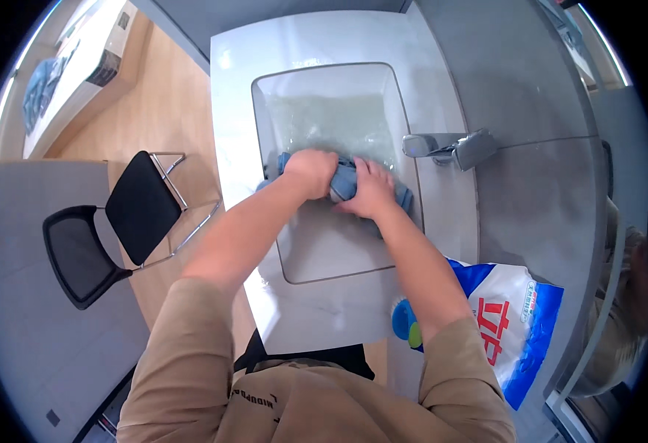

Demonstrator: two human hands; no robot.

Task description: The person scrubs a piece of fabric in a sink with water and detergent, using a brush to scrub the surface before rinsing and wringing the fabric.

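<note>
A bunched blue cloth (pixel 344 181), which looks like denim, lies across the middle of a white rectangular sink (pixel 331 267). Closed around its left part is my left hand (pixel 313 171), knuckles up. My right hand (pixel 372 190) grips the cloth just to the right, thumb toward me and fingers over the far side. Part of the cloth hangs over the sink's left rim. Cloudy water (pixel 338 118) fills the far part of the basin, with splashes near the cloth. What lies under both palms is hidden.
A chrome faucet (pixel 453 148) reaches in from the right. At the near right lie a blue-and-white plastic bag (pixel 512 317) and a blue and green brush-like item (pixel 403 322), partly behind my forearm. A black chair (pixel 143 207) stands left of the white counter (pixel 235 111). A mirror (pixel 619 280) is far right.
</note>
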